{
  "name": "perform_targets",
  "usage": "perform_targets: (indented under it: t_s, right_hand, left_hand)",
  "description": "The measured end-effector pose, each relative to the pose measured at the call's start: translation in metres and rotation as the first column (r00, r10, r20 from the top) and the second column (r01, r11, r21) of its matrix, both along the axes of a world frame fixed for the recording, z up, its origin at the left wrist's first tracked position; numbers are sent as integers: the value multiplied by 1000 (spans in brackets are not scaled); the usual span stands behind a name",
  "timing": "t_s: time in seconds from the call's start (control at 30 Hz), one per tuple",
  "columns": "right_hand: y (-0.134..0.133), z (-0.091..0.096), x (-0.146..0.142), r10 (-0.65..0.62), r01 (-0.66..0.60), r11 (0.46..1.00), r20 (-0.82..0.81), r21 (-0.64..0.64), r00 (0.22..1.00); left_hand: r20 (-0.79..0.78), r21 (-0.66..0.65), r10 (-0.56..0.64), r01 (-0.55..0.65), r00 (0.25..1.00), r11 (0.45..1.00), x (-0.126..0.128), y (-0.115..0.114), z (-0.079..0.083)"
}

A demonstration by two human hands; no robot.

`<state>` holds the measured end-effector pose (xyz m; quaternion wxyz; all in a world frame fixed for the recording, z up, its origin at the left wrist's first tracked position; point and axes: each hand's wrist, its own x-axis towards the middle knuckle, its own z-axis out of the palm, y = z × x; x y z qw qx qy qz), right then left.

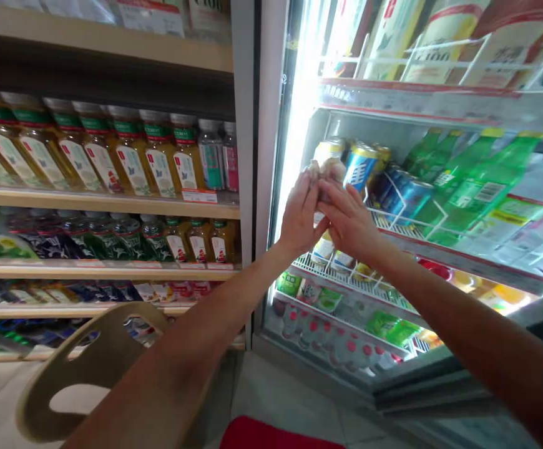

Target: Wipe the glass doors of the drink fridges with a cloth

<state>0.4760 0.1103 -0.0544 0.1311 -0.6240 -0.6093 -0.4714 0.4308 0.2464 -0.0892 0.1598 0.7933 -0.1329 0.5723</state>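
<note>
Reaching into the open fridge, both hands meeting at the front of the wire rack (393, 219), level with the row of cans. Left hand (299, 215) cupped with fingers together around a pale can (328, 167); right hand (350, 221) pressed in beside it, fingers curled toward the same can, exact grip hidden behind the left. Blue can (359, 165) standing just right of the pale can, touching or nearly so, with green bottles (463, 174) lying further right on the same rack.

Risk as judged from here: crowded row, tilted rack, so a nudge could knock the blue can over or set neighbours rolling forward; glare from the light strip left of the rack hiding the edge.

Below the rack, more wire shelves with small bottles. Left of the fridge, wooden shelves (103, 204) of amber tea bottles. Down low, a wooden chair back (88, 362), pale floor tiles, something red.
</note>
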Motion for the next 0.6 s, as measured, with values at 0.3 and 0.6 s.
perform_targets:
  t_s: [0.3,0.6]
  right_hand:
    - [-38,-21,17,-139,129,974,40,187,990]
    - [-41,-57,-9,-113,119,961,-36,249,993]
  left_hand:
    - [38,-167,275,-266,961,950,5,47,-11]
    - [-519,-161,-40,-51,854,986,-75,131,-124]
